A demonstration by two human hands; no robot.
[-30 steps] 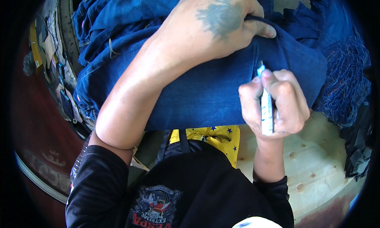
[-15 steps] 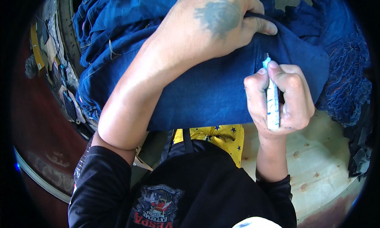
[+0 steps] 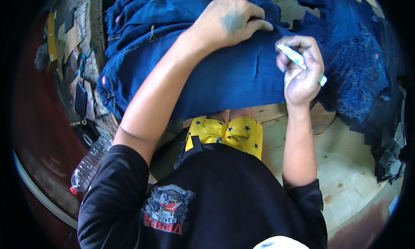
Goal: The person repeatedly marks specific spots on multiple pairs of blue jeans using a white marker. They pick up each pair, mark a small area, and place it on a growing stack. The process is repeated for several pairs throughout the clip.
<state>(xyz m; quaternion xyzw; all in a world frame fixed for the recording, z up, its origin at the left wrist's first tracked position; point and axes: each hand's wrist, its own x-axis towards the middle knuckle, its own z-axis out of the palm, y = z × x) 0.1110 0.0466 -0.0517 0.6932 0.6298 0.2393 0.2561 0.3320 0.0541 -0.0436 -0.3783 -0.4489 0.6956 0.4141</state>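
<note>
Dark blue denim jeans [image 3: 216, 82] lie spread across the work area in front of me. My left hand [image 3: 233, 22] is closed on a fold near their far edge, thumb and fingers pinched together. To its right, my right hand [image 3: 304, 84] is raised over the cloth, fingers curled around a white pen-shaped tool [image 3: 292, 55] with blue stains. The tool lies slantwise in the hand, its pale green end sticking out by the palm. A short dark vertical line [image 3: 258, 64] shows on the denim between my hands; I cannot tell if it is cut through.
More blue denim with frayed threads [image 3: 356, 82] hangs at the right. A clear plastic bottle [image 3: 91, 162] lies by my left elbow. Along the left stands a cluttered ledge with a dark phone-like object [image 3: 80, 100]. Yellow star-patterned cloth [image 3: 246, 134] covers my lap.
My right hand has lifted and turned, swinging the tool from near upright to slanted, its end now toward the right. My left hand keeps its pinch on the denim. The whole view has shifted.
</note>
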